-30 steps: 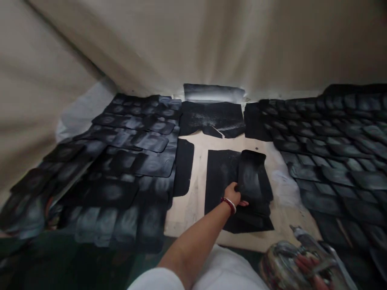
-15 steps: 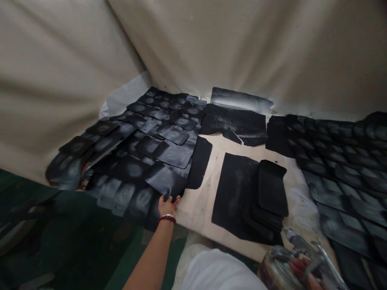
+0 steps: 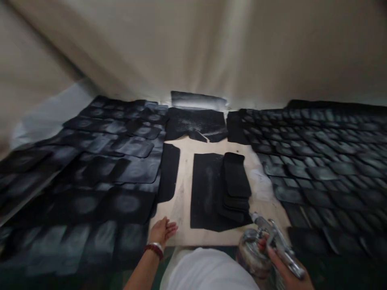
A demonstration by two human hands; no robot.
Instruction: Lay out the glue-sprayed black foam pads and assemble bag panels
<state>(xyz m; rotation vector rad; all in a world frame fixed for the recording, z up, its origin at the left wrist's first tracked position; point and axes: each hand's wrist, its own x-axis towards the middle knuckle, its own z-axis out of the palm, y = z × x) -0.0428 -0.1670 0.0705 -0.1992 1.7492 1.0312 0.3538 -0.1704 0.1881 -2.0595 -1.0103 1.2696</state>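
Pale curtain (image 3: pixel 169 48) backs the desk (image 3: pixel 184 183); I judge hazed panels (image 3: pixel 136 171) done, dark stack (image 3: pixel 236 175) remaining. Left grip (image 3: pixel 162 231) loosely spread, right grip (image 3: pixel 280 264) clasping a spray gun (image 3: pixel 278 242)

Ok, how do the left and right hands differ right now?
The left hand appears to hold nothing; the right hand grips a spray gun. The left hand is loosely open; the right hand is curled. Both are bare and near the front edge of the board.
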